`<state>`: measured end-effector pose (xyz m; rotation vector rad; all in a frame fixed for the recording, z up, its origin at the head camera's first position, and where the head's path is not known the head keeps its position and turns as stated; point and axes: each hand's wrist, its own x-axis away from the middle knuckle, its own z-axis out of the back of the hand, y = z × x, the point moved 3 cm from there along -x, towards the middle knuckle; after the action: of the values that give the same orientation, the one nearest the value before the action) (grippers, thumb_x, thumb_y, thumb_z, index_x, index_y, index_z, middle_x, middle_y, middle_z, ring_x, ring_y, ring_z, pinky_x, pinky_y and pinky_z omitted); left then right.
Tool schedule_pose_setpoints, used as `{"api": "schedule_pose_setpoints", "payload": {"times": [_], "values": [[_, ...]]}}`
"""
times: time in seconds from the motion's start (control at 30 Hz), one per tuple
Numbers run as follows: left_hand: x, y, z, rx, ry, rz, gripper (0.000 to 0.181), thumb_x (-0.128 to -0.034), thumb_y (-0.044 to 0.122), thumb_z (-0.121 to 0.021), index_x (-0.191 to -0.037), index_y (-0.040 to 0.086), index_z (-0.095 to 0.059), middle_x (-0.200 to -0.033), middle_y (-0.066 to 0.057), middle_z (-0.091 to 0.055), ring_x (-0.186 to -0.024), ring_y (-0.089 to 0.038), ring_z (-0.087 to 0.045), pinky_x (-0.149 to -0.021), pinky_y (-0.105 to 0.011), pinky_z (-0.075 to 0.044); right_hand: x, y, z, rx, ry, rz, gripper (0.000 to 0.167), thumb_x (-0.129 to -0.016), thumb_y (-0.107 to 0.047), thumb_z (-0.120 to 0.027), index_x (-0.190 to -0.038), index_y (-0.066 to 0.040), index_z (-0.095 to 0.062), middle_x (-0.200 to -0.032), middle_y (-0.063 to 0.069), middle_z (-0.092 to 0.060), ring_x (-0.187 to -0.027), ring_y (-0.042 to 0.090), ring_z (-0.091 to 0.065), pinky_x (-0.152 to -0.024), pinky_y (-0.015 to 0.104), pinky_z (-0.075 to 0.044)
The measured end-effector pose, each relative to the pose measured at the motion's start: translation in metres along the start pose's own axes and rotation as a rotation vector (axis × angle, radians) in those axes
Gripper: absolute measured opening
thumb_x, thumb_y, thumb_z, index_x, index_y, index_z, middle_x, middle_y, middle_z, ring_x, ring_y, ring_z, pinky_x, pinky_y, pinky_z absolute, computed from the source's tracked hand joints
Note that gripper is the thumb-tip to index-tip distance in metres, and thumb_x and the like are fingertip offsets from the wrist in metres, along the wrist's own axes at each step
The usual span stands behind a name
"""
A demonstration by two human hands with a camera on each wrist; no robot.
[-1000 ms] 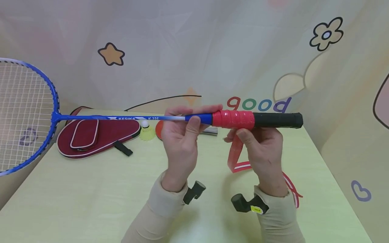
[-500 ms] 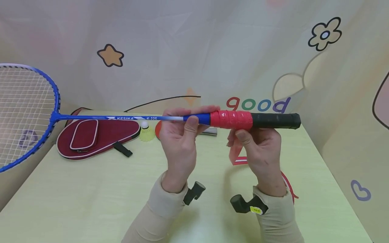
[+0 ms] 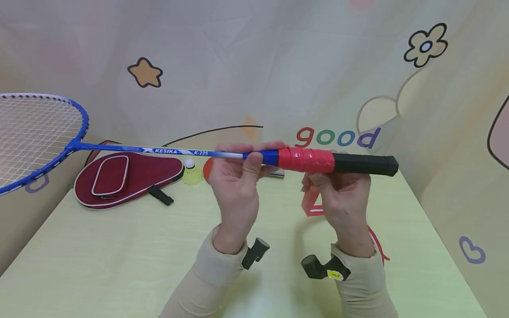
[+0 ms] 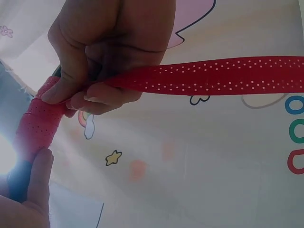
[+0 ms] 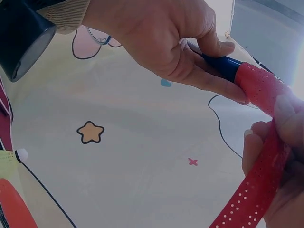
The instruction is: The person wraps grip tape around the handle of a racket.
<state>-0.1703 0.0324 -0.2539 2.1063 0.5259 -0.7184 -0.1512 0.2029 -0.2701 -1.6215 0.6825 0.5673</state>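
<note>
A blue badminton racket (image 3: 179, 152) is held level above the table, its strung head cut off at the left edge of the head view. My left hand (image 3: 234, 190) grips it at the blue cone, thumb in front and fingers behind. Red overgrip tape (image 3: 306, 160) covers the handle part beside the cone; the black handle end (image 3: 363, 164) is bare. Just under the last red turn, my right hand (image 3: 346, 207) pinches the tape. From those fingers, the loose tape (image 4: 213, 76), dotted with small holes, runs off in the left wrist view.
On the light table (image 3: 139, 256) lie a dark red racket case (image 3: 151, 172), a yellow shuttlecock (image 3: 192, 173) and a red-orange object (image 3: 207, 170), mostly hidden behind my left hand. A printed cloth (image 3: 222, 79) hangs behind. The tape's tail trails by the right sleeve (image 3: 363, 282).
The racket has rolled, so its strung face looks flatter. It now slants slightly, with the handle end lower. Both hands keep their holds, and the loose tape hangs a little shorter below the right hand.
</note>
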Motion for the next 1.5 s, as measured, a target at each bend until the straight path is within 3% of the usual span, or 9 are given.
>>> {"api": "schedule_pose_setpoints", "payload": {"times": [0.2,0.47,0.67,0.8,1.0,1.13,1.27,1.37,1.5], "values": [[0.002,0.0,-0.001,-0.031,-0.002,0.008,0.045,-0.0935,0.02,-0.063,-0.108,-0.015,-0.038,-0.104,-0.036,-0.064,-0.097,-0.043,-0.066,-0.083,-0.05,-0.054,0.0,0.001,0.0,0.001,0.04,0.026,0.038,-0.088,0.009,-0.064,-0.122,0.001,-0.05,-0.08,0.011,-0.068,-0.066,0.021,-0.067,-0.068,0.029,-0.059],[0.003,0.0,-0.001,-0.044,0.031,0.043,0.029,-0.093,0.02,-0.065,-0.104,-0.001,-0.049,-0.105,-0.026,-0.069,-0.095,-0.038,-0.069,-0.079,-0.049,-0.056,0.003,0.002,0.0,-0.019,0.087,-0.064,0.037,-0.09,0.008,-0.061,-0.126,0.001,-0.057,-0.081,0.013,-0.065,-0.065,0.023,-0.066,-0.067,0.03,-0.059],[0.006,-0.005,-0.003,-0.088,-0.034,0.095,0.044,-0.0947,0.035,-0.061,-0.11,-0.004,-0.047,-0.112,-0.019,-0.064,-0.104,-0.031,-0.065,-0.092,-0.045,-0.053,0.004,0.004,0.009,-0.036,0.151,-0.078,0.026,-0.089,0.01,-0.059,-0.115,0.004,-0.059,-0.078,0.014,-0.066,-0.061,0.022,-0.065,-0.063,0.029,-0.058],[0.007,-0.008,-0.002,-0.134,-0.066,0.064,0.049,-0.0944,0.031,-0.061,-0.111,-0.012,-0.046,-0.109,-0.023,-0.058,-0.103,-0.027,-0.06,-0.092,-0.04,-0.052,0.004,0.005,0.014,-0.037,0.152,-0.031,0.023,-0.089,0.006,-0.061,-0.112,0.006,-0.058,-0.076,0.014,-0.066,-0.062,0.022,-0.066,-0.064,0.028,-0.058],[0.004,-0.007,0.0,-0.198,-0.075,-0.004,0.041,-0.0906,0.024,-0.063,-0.106,-0.013,-0.054,-0.104,-0.03,-0.061,-0.098,-0.032,-0.063,-0.087,-0.037,-0.053,0.004,0.003,0.012,-0.067,0.098,0.008,0.025,-0.088,0.008,-0.059,-0.112,0.004,-0.055,-0.074,0.013,-0.064,-0.058,0.022,-0.062,-0.059,0.027,-0.057],[0.001,-0.006,0.0,-0.129,-0.094,-0.014,0.035,-0.0936,0.019,-0.061,-0.105,-0.013,-0.051,-0.106,-0.025,-0.065,-0.104,-0.038,-0.064,-0.093,-0.043,-0.052,0.004,0.001,0.006,-0.076,0.093,0.003,0.029,-0.088,0.009,-0.059,-0.116,0.004,-0.053,-0.072,0.013,-0.062,-0.056,0.021,-0.06,-0.057,0.026,-0.056],[-0.001,-0.008,-0.002,0.071,-0.153,0.023,0.019,-0.0984,0.013,-0.054,-0.108,-0.002,-0.047,-0.115,-0.013,-0.068,-0.118,-0.045,-0.055,-0.101,-0.05,-0.044,0.005,-0.001,0.0,-0.061,0.08,0.007,0.032,-0.089,0.001,-0.065,-0.118,0.003,-0.052,-0.07,0.012,-0.062,-0.055,0.02,-0.06,-0.055,0.026,-0.056],[-0.002,-0.009,-0.003,0.172,-0.182,0.05,0.014,-0.0987,0.015,-0.052,-0.109,0.009,-0.045,-0.116,-0.009,-0.068,-0.117,-0.046,-0.056,-0.099,-0.049,-0.044,0.005,-0.002,-0.003,-0.041,0.069,0.007,0.031,-0.09,-0.007,-0.068,-0.115,0.002,-0.053,-0.069,0.011,-0.061,-0.054,0.019,-0.06,-0.054,0.025,-0.055],[-0.002,-0.008,-0.002,0.144,-0.153,0.033,0.016,-0.0974,0.019,-0.054,-0.107,0.011,-0.045,-0.112,-0.01,-0.07,-0.107,-0.044,-0.062,-0.091,-0.048,-0.05,0.004,-0.004,-0.006,-0.014,0.052,0.005,0.033,-0.09,-0.014,-0.071,-0.113,0.002,-0.054,-0.069,0.011,-0.061,-0.055,0.018,-0.06,-0.055,0.025,-0.055]]}}
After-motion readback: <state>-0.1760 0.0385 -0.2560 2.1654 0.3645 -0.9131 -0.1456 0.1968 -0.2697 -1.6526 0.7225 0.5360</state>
